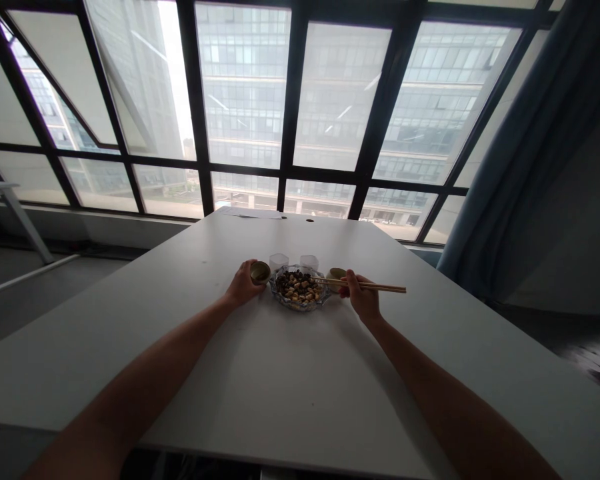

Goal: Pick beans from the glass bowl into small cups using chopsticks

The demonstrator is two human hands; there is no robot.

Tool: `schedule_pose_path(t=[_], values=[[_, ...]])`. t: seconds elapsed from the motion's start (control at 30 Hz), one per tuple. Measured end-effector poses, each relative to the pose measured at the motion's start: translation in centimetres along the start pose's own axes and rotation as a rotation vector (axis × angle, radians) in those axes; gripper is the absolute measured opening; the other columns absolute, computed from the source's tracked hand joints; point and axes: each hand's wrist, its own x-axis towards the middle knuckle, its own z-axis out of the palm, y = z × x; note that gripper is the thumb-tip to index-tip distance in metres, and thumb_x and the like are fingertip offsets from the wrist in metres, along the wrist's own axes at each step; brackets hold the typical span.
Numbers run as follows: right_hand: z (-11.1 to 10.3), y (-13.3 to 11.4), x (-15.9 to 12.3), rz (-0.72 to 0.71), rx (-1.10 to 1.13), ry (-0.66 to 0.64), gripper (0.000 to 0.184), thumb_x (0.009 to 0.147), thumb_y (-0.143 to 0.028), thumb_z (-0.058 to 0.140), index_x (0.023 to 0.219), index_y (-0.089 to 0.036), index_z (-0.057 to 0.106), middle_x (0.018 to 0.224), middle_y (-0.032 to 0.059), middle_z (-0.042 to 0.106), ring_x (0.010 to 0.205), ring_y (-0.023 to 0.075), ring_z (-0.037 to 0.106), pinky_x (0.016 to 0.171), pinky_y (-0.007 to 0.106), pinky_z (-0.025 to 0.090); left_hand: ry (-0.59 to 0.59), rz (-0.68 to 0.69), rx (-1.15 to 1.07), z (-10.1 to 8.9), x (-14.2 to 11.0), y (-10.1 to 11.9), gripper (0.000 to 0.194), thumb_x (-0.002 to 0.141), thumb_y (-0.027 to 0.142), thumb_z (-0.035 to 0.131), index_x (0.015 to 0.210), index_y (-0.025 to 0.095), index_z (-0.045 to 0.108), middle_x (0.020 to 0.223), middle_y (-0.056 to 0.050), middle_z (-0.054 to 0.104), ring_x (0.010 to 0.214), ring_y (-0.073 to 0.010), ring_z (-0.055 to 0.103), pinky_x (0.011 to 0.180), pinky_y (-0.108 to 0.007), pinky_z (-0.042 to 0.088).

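A glass dish (300,288) of mixed dark and pale beans or nuts sits mid-table. My left hand (243,286) is closed round a small olive cup (260,271) just left of the dish. My right hand (363,296) grips a pair of wooden chopsticks (365,286), held nearly level, their tips over the dish's right side. A second small olive cup (336,273) stands right of the dish, partly behind my right hand. Two small clear cups (279,261) (309,262) stand behind the dish.
The white table (280,373) stretches toward a big window wall. A sheet of paper (253,213) lies at its far edge, beside a small dark hole (309,220). A blue curtain (525,153) hangs at right. Another table's leg (23,220) shows at left.
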Motion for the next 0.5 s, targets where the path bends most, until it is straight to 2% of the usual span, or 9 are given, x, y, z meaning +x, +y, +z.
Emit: schedule_pose_path(t=[0.13,0.3,0.4,0.5], values=[[1.7,-1.9,-1.3,-0.111,0.014,-0.038,0.06,0.079,-0.075,0.061,0.072,-0.016,0.068,0.053,0.0044,0.065,0.045,0.0163,0.06,0.046,0.029,0.051,0.008,0.007,0.003,0.3,0.1,-0.2,0.071,0.062,0.023,0.076,0.127,0.016,0.05,0.123,-0.013,0.062,0.116,-0.0299,0.061,0.104,-0.044,0.048],[6.3,-4.9,-2.2,-0.228,-0.058,-0.219,0.052,0.088,-0.068,0.056,0.073,-0.02,0.068,0.054,0.0027,0.065,0.049,0.0166,0.062,0.048,0.027,0.049,0.005,0.009,-0.005,0.5,0.0,-0.3,0.072,0.062,0.022,0.077,0.129,0.016,0.05,0.124,-0.013,0.061,0.117,-0.0308,0.06,0.104,-0.045,0.048],[9.2,-5.5,-1.8,-0.289,-0.127,-0.296,0.05,0.09,-0.065,0.055,0.069,-0.021,0.065,0.056,0.0014,0.065,0.051,0.0154,0.061,0.049,0.026,0.047,0.007,0.004,-0.012,0.6,0.0,-0.3,0.074,0.062,0.022,0.077,0.13,0.014,0.05,0.125,-0.015,0.06,0.119,-0.0315,0.059,0.105,-0.045,0.048],[11.2,-5.3,-1.2,-0.322,-0.212,-0.449,0.054,0.088,-0.066,0.055,0.06,-0.021,0.06,0.054,0.0011,0.062,0.05,0.0144,0.058,0.049,0.025,0.043,0.016,-0.008,-0.011,0.7,0.0,-0.5,0.074,0.062,0.021,0.077,0.13,0.016,0.05,0.126,-0.015,0.06,0.119,-0.0318,0.058,0.105,-0.046,0.048]])
